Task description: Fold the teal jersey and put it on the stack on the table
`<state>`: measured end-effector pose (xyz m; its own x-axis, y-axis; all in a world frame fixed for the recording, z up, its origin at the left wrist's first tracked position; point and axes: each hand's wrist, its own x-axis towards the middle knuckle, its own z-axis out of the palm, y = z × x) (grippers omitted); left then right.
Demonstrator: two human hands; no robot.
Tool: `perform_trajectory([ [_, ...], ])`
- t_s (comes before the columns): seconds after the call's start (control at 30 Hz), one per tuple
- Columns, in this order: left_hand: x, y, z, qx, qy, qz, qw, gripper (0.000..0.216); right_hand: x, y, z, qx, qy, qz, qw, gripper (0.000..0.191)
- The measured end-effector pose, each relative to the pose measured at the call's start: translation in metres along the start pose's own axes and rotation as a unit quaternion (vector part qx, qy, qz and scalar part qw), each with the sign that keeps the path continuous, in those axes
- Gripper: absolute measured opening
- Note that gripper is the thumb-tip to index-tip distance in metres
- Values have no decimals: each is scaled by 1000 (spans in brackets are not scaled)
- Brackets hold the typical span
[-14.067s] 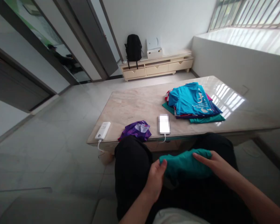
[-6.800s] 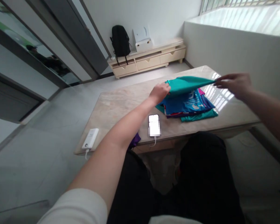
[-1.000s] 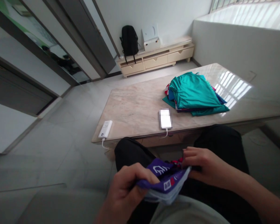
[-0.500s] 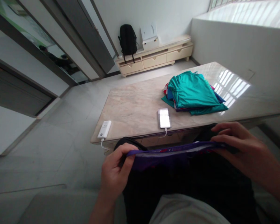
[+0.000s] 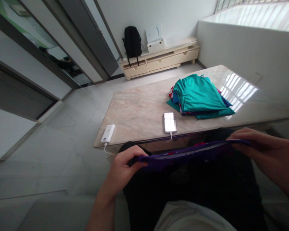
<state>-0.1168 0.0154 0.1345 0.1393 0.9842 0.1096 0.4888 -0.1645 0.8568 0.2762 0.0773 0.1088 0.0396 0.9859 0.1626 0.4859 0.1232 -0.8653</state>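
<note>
While the left hand (image 5: 121, 165) pinches one end of a purple garment (image 5: 183, 154) and the right hand (image 5: 267, 150) closes fingers over the other end, the cloth hangs stretched flat between them above the person's lap. Each grip is shut on fabric. It looks thin, light, limp and rather slick, best held at its edges or corners. Beyond, on the marble surface (image 5: 139, 112), lie a phone (image 5: 170, 122), a power bank (image 5: 107, 133) and a stack of folded shirts (image 5: 199, 96). No containers show.

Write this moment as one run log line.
left hand: holds purple garment | right hand: holds its other end | garment: stretched above lap | table: folded pile
</note>
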Motion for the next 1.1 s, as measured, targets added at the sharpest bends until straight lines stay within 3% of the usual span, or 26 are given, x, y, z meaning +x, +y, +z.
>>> perform_trajectory([
  [0.17, -1, -8, 5, 16, 83, 16, 996, 15, -4, -1, -5, -120, 6, -39, 992, 28],
  [0.23, -2, -9, 7, 34, 113, 10, 993, 17, -2, 5, -9, -180, -8, -49, 982, 34],
  [0.33, -2, -6, 11, 59, 129, -4, 990, 21, 4, 13, -13, -187, -51, -76, 978, 39],
  [0.5, 1, 0, 14, 61, 81, -32, 994, 19, 12, 16, -10, -126, -129, -73, 981, 33],
  [0.7, 0, -11, 13, 3, 65, -65, 996, 21, 13, 21, -7, -38, -177, 7, 983, 38],
  [0.83, 1, -12, 13, -62, 54, -95, 992, 25, 14, 26, -7, 17, -274, 45, 961, 42],
  [0.97, 3, -10, 12, -123, 29, -128, 984, 24, 14, 25, -7, 5, -365, 36, 930, 37],
  [1.1, 2, -11, 10, -156, -48, -128, 978, 34, 14, 22, -4, -13, -408, -7, 913, 28],
])
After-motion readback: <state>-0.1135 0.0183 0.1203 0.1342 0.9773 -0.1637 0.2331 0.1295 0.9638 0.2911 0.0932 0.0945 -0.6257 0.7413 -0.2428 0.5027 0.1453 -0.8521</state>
